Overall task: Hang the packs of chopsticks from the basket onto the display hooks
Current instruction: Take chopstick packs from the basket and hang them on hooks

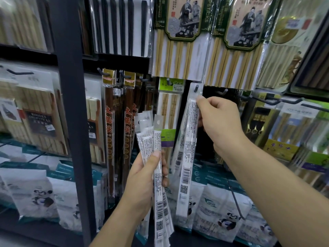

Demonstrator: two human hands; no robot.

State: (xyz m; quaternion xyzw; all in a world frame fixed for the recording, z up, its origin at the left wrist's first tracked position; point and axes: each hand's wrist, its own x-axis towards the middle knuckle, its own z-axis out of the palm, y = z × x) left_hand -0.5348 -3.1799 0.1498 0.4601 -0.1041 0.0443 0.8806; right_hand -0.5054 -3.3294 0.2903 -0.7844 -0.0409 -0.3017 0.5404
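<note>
Shelving fills the view, and a dark upright post (71,104) stands at the left with boxed chopsticks beyond it. Just right of the post, two brown packs (109,132) with red characters hang from hooks. Next comes the left hand (144,179), clenched round a fan of several slim white packs (156,157); the thumb presses on their front at mid-height, the tops spread upward above the fist and the barcoded ends hang below it. Behind this bundle a green-topped pack (169,111) hangs on its own hook. Further right, one white pack (188,152) hangs nearly upright, slightly tilted, with its clear top tab threaded over a hook (196,87). The right hand (219,125) pinches this pack just below the tab, thumb tip on the front, fingers behind, so the pack's long body drops down to the left of the wrist. Above both hands hang wide packs of pale chopsticks (179,56) with green printed cards. Panda-printed bags (222,211) line the bottom row.
</note>
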